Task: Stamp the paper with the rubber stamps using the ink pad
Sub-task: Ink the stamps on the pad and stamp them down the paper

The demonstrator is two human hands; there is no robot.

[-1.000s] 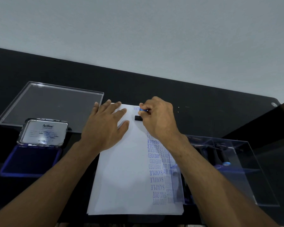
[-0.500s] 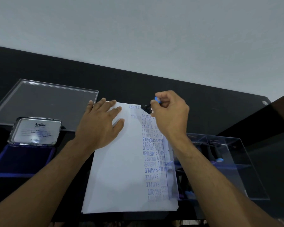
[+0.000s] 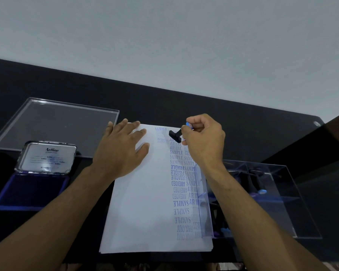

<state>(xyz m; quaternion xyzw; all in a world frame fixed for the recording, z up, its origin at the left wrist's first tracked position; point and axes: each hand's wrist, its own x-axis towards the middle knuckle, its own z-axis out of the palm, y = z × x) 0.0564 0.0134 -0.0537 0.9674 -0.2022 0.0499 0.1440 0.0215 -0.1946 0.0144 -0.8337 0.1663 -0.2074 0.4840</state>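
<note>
Two hands: left hand [image 3: 121, 151] lies flat with fingers spread on the paper [image 3: 145, 202], pinning its top edge; right hand [image 3: 203, 141] pinches a stamp [image 3: 175, 133] by its blue-tipped handle, curled fingers around it.
Stamp: tilted, its black base lifted off the sheet at about 12 o'clock on the page, just beside a faint "SAMPLE" print.
Paper: middle of the counter [image 3: 184, 100], a column of blue prints down its right side, left half bare.
Ink pad [image 3: 31, 189]: open, at 9 o'clock from the paper, its lid standing behind it.
Risk: the topmost prints look pale, so the next one may be faint unless re-inked; a tilted press would smear or print half.
Surface: dark glossy counter, a clear tray [image 3: 53, 126] at 10 o'clock, a clear stamp box [image 3: 272, 202] at 3 o'clock.
Room: plain pale wall behind.
</note>
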